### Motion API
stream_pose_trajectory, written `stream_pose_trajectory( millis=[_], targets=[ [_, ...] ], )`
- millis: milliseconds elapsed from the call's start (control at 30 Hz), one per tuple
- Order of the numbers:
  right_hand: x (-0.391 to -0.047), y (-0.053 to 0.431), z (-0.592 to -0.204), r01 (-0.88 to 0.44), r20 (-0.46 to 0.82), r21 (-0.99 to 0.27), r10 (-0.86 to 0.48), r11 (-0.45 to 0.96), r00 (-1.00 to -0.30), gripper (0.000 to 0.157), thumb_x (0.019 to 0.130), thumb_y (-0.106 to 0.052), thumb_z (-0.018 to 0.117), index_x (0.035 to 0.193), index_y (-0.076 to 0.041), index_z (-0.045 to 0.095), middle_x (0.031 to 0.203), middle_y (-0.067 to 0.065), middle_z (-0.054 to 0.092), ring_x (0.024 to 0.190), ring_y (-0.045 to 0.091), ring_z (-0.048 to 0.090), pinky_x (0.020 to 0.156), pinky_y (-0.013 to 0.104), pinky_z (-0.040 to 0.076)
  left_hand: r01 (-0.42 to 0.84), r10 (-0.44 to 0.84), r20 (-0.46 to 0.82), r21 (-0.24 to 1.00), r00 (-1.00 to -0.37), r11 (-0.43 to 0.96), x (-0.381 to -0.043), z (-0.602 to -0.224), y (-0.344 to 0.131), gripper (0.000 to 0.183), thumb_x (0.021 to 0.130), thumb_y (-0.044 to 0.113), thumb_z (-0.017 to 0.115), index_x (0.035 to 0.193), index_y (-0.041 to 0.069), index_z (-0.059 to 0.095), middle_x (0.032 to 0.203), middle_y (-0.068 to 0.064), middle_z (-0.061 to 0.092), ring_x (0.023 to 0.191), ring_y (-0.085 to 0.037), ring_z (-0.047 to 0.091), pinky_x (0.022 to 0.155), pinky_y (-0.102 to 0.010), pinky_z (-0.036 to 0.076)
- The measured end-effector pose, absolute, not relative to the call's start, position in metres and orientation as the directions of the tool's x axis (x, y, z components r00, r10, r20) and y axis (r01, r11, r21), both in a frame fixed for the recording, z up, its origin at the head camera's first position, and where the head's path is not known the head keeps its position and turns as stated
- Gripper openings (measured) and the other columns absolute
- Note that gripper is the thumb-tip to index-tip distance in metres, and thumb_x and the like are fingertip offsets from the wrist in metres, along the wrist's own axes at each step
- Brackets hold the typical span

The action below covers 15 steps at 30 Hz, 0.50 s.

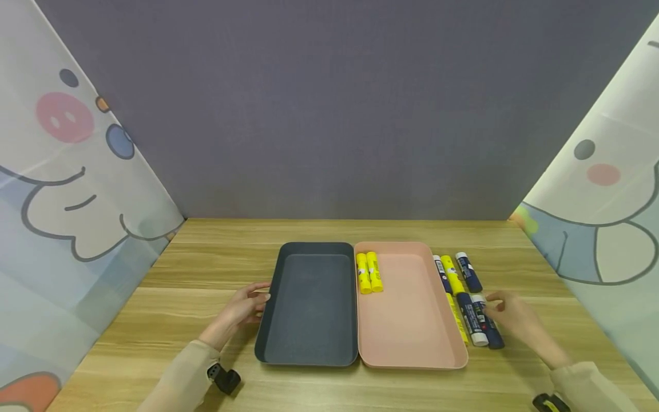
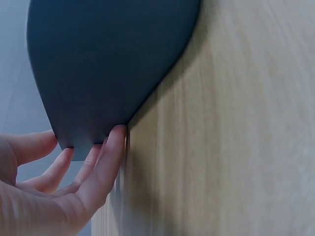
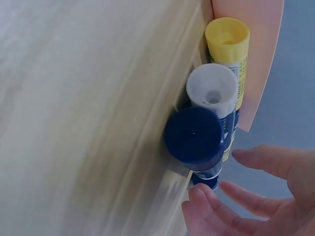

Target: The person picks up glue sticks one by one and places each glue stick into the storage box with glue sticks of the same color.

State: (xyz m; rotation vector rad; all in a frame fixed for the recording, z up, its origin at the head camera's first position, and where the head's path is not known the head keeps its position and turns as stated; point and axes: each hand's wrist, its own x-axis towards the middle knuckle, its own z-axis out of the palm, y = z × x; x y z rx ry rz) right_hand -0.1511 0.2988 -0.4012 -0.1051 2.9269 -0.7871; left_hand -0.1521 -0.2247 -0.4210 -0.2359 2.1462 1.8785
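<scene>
My left hand (image 1: pixel 242 312) touches the left wall of a dark grey tray (image 1: pixel 270 343) with its fingertips; in the left wrist view the fingers (image 2: pixel 110 152) lie loosely against it. At the right, my right hand (image 1: pixel 515 320) hovers beside a dark blue glue stick (image 1: pixel 494 335) with a white end. Its thumb and fingers are spread around the stick's far part in the right wrist view, with a gap showing. Another blue glue stick (image 1: pixel 469 320) with a white cap lies alongside, and a yellow glue stick (image 1: pixel 457 317) is next to the pink tray (image 1: pixel 412 361).
Two yellow glue sticks (image 1: pixel 375 272) lie in the pink tray's far left corner. Farther back at its right are a blue glue stick (image 1: pixel 468 272), a yellow one (image 1: pixel 452 274) and a white-and-blue one (image 1: pixel 441 273). A grey panel (image 1: pixel 340 114) stands behind the wooden table (image 1: pixel 206 252).
</scene>
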Motion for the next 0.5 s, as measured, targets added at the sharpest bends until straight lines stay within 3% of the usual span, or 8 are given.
stream_pose_trajectory(
  millis=[233,500],
  targets=[
    [-0.1517,0.3004,-0.4051,-0.020,-0.096,-0.490,-0.076,0.871,-0.992,0.041,0.078,-0.014,0.058,0.102,0.018,0.050,0.080,0.026,0.059,0.073,0.033,0.058,0.060,0.043,0.045,-0.278,0.114,-0.293,0.951,-0.949,0.131,-0.1536,-0.4241,-0.2284,0.048,0.089,0.010,0.050,0.131,-0.006,0.032,0.100,-0.013,0.056,0.072,-0.015,0.061,0.063,-0.033,0.048],
    [-0.1497,0.2980,-0.4088,-0.015,-0.100,-0.480,-0.072,0.877,-0.992,0.045,0.076,-0.016,0.061,0.103,0.019,0.050,0.082,0.031,0.058,0.075,0.037,0.058,0.061,0.042,0.046,-0.299,0.091,-0.312,0.945,-0.946,0.134,-0.1521,-0.4217,-0.2260,0.046,0.090,0.008,0.048,0.131,-0.005,0.032,0.103,-0.016,0.055,0.072,-0.015,0.061,0.062,-0.033,0.048]
  ],
)
